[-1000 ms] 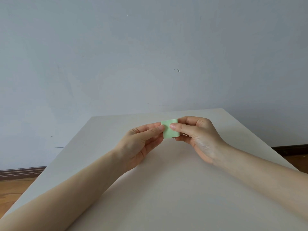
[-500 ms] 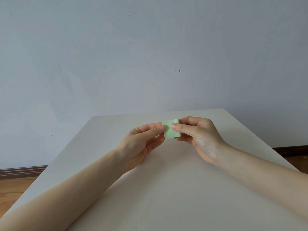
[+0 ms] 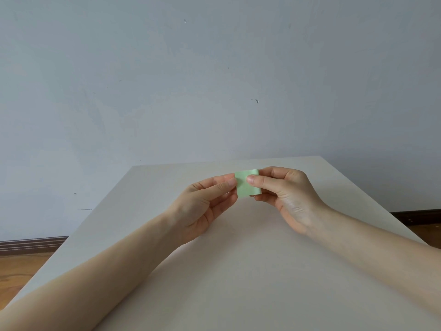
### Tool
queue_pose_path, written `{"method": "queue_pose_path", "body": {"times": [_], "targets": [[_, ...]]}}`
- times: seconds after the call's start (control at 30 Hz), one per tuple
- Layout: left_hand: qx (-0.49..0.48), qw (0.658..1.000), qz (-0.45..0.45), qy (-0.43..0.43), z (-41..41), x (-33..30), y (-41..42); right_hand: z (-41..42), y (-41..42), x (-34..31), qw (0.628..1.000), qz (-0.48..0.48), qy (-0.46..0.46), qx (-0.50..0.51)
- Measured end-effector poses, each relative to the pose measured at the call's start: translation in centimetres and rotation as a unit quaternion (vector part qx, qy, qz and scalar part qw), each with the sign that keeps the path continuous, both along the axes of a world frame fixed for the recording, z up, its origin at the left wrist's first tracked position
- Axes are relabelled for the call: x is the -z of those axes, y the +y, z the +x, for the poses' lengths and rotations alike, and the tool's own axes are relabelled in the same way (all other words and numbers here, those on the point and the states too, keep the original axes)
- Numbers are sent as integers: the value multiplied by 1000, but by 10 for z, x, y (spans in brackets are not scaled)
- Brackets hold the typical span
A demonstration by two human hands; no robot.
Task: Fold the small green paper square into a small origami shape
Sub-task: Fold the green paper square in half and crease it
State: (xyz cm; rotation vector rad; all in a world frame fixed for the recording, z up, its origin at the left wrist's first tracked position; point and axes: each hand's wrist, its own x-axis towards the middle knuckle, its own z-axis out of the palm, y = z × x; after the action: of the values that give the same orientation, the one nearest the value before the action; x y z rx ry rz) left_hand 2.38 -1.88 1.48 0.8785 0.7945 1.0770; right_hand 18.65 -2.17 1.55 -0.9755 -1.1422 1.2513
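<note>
Above a pale table [image 3: 238, 271], the left hand [image 3: 202, 206] and right hand [image 3: 288, 194] each pinch a side of the small green paper [image 3: 245, 187], held raised, its top rolled over, likely for folding.

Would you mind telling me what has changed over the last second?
Almost nothing: the green paper drifted very slightly right with both hands. The left hand and right hand still pinch its sides above the table.
</note>
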Motion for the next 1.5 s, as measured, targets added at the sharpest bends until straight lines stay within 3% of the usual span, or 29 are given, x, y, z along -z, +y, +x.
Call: {"method": "queue_pose_path", "body": {"times": [1.5], "targets": [[10,1000,-5,1,1,-2,-1,1,-1,0,1000,4,23,2]]}}
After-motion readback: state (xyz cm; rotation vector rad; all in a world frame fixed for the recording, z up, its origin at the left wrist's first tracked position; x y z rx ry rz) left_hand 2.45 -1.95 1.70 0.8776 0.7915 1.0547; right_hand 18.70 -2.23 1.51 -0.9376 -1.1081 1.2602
